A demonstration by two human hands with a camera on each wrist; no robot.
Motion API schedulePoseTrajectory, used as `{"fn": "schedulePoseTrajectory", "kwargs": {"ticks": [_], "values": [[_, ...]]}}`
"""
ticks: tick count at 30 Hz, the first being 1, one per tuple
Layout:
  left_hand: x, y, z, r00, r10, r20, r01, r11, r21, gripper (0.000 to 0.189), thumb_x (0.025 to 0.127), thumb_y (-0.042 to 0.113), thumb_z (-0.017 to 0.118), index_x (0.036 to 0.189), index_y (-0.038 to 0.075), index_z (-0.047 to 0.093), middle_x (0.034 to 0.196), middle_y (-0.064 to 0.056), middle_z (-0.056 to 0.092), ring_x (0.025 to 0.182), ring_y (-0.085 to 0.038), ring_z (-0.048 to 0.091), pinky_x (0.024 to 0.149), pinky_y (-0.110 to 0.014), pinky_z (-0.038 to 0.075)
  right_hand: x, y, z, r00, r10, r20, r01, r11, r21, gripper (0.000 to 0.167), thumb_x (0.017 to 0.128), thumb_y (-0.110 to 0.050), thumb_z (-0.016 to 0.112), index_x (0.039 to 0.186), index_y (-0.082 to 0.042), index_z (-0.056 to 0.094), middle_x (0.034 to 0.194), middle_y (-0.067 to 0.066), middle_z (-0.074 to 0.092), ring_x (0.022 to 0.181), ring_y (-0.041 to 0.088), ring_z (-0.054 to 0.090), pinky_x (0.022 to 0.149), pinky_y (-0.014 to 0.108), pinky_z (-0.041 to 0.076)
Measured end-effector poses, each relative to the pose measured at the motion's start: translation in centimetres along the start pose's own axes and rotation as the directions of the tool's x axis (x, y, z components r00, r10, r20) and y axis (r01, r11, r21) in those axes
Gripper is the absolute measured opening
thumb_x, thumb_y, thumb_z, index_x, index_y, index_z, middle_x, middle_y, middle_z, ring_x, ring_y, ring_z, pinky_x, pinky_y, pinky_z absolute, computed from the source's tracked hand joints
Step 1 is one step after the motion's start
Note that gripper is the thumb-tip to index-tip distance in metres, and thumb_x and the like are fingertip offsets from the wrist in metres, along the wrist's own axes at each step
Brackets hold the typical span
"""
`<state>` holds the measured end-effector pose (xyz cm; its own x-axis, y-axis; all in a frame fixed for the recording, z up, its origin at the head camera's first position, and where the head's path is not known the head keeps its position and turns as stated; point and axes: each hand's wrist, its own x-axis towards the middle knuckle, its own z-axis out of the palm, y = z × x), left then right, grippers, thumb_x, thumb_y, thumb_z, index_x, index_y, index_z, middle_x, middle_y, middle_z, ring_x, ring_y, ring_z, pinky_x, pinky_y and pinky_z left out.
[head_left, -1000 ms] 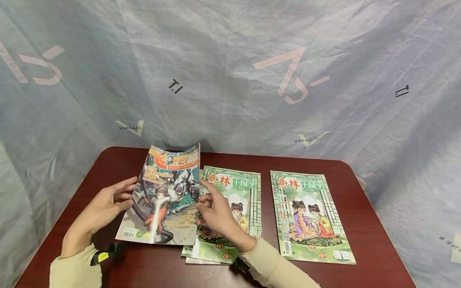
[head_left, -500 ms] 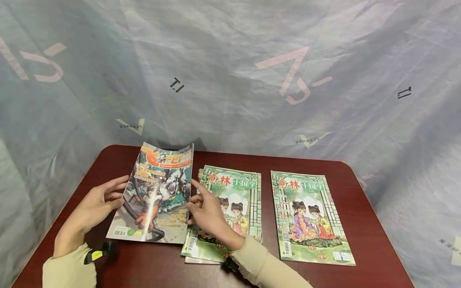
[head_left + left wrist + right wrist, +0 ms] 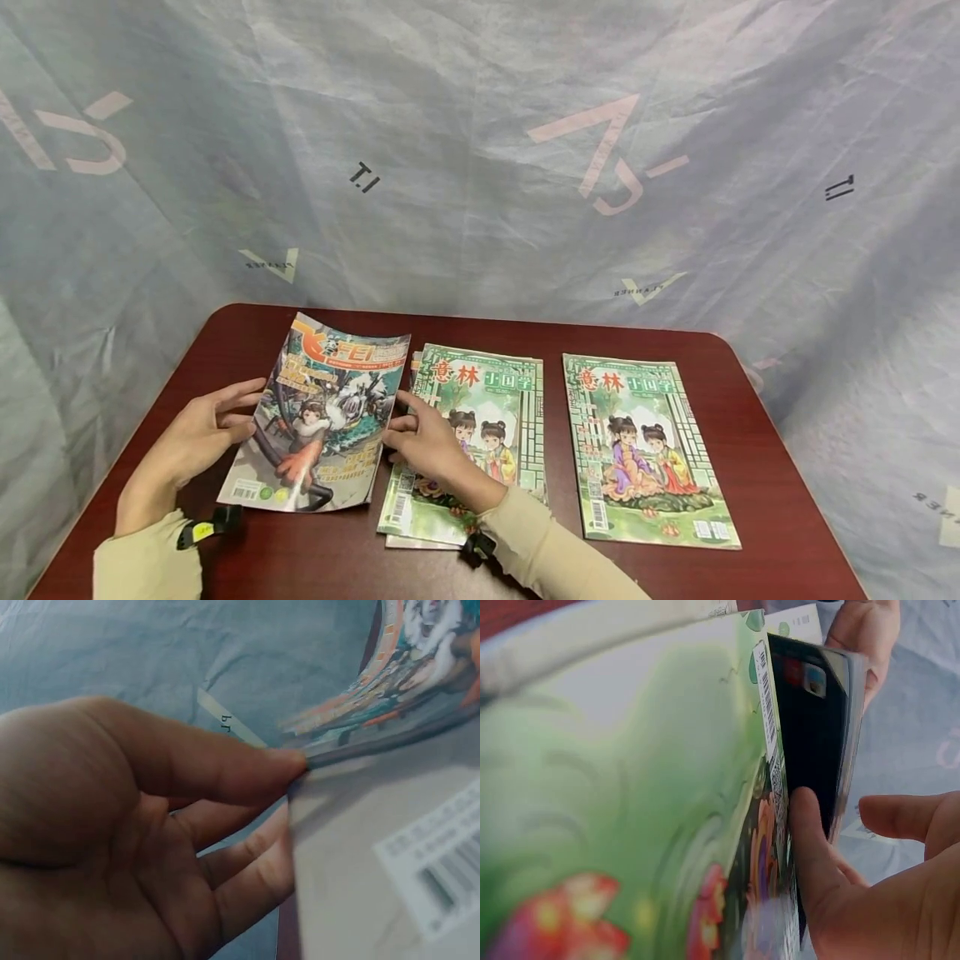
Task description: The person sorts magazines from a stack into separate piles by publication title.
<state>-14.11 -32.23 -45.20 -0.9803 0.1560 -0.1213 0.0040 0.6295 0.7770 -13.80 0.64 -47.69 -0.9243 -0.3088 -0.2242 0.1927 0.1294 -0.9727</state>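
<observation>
A comic magazine [image 3: 322, 417] with an orange title and a grey, teal and red cover is held slanted over the table's left part. My left hand [image 3: 198, 442] pinches its left edge, thumb on the front cover and fingers behind, as the left wrist view shows. At the right edge is my right hand [image 3: 431, 442]. In the right wrist view its straight fingers [image 3: 814, 847] lie against the dark back cover, and its thumb stands apart from the magazine. Below that hand lies a green magazine [image 3: 510, 417], partly hidden by it, on other magazines whose edges show.
A second green magazine [image 3: 645, 450] with the same cover lies flat at the right. The dark red table [image 3: 315, 558] reaches back to a grey curtain [image 3: 465, 167] that hangs behind and at both sides. Each wrist wears a black strap [image 3: 477, 548].
The comic magazine has moved left, off the green stack, and its top right corner has dropped lower. Both hands have shifted left with it.
</observation>
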Motion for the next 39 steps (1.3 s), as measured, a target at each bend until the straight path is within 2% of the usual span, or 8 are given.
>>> {"fn": "schedulePoseTrajectory", "kwargs": {"ticks": [9,14,16,20,22,24,32,39], "values": [[0.1,-0.9,-0.1,1.000,-0.024,-0.010,0.024,0.999,0.031,0.067,0.100,-0.014,0.062,0.162,-0.020,0.035,0.154,-0.047,0.050,0.120,-0.052,0.071,0.076,-0.017,0.057,-0.2,0.0,0.0,0.996,0.067,0.067,-0.067,0.998,0.006,0.067,0.107,-0.002,0.072,0.167,0.000,0.044,0.150,0.024,0.065,0.086,0.025,0.080,0.078,0.033,0.068],[0.2,-1.5,-0.2,0.999,-0.039,-0.010,0.039,0.999,0.022,0.067,0.100,-0.015,0.061,0.162,-0.020,0.035,0.155,-0.048,0.047,0.121,-0.054,0.070,0.075,-0.019,0.057,-0.2,0.1,0.1,0.995,0.072,0.070,-0.069,0.997,-0.042,0.067,0.106,-0.006,0.074,0.167,-0.005,0.048,0.153,0.015,0.062,0.083,0.022,0.081,0.048,0.021,0.051],[0.2,-1.8,-0.3,0.999,-0.042,-0.010,0.042,0.999,0.018,0.066,0.100,-0.015,0.060,0.161,-0.021,0.034,0.154,-0.049,0.047,0.121,-0.054,0.070,0.075,-0.019,0.058,-0.3,0.0,0.1,0.995,0.073,0.074,-0.069,0.996,-0.055,0.069,0.105,-0.007,0.075,0.168,-0.007,0.048,0.152,0.012,0.061,0.086,0.021,0.081,0.045,0.020,0.044],[0.3,-2.3,-0.3,0.998,-0.068,-0.009,0.068,0.997,0.022,0.065,0.101,-0.014,0.060,0.160,-0.022,0.034,0.154,-0.049,0.046,0.123,-0.057,0.068,0.075,-0.019,0.058,-0.5,0.0,0.2,0.994,0.046,0.104,-0.040,0.998,-0.056,0.074,0.102,-0.007,0.077,0.169,-0.005,0.045,0.151,0.013,0.064,0.095,0.023,0.083,0.075,0.029,0.065],[0.3,-2.5,-0.2,0.996,-0.085,-0.009,0.085,0.996,0.027,0.064,0.102,-0.013,0.060,0.160,-0.022,0.034,0.154,-0.049,0.046,0.124,-0.058,0.067,0.074,-0.020,0.057,-0.7,-0.1,0.2,0.992,0.036,0.118,-0.028,0.997,-0.073,0.076,0.101,-0.009,0.078,0.169,-0.005,0.044,0.153,0.016,0.063,0.101,0.023,0.082,0.098,0.036,0.064],[0.3,-2.6,-0.2,0.995,-0.100,-0.014,0.101,0.994,0.029,0.063,0.104,-0.010,0.061,0.160,-0.022,0.035,0.153,-0.049,0.047,0.125,-0.059,0.066,0.074,-0.020,0.057,-0.9,-0.2,0.3,0.991,0.029,0.128,-0.017,0.995,-0.095,0.079,0.101,-0.011,0.079,0.170,-0.005,0.042,0.156,0.018,0.061,0.109,0.023,0.080,0.107,0.042,0.060],[0.4,-2.6,-0.2,0.989,-0.147,0.006,0.146,0.988,0.047,0.063,0.112,0.013,0.066,0.157,-0.022,0.040,0.139,-0.044,0.057,0.122,-0.053,0.066,0.075,-0.025,0.056,-1.6,-0.7,0.7,0.988,0.027,0.151,-0.010,0.994,-0.109,0.095,0.100,-0.014,0.080,0.175,0.002,0.024,0.170,0.028,0.044,0.148,0.039,0.057,0.117,0.046,0.053],[0.4,-2.3,-0.3,0.985,-0.164,0.045,0.160,0.984,0.072,0.064,0.117,0.021,0.056,0.158,-0.024,0.036,0.146,-0.049,0.050,0.130,-0.062,0.057,0.095,-0.055,0.060,-2.2,-1.1,1.0,0.987,0.063,0.145,-0.043,0.990,-0.136,0.105,0.100,-0.020,0.083,0.177,0.000,0.014,0.175,0.026,0.036,0.156,0.038,0.049,0.126,0.048,0.043]]}}
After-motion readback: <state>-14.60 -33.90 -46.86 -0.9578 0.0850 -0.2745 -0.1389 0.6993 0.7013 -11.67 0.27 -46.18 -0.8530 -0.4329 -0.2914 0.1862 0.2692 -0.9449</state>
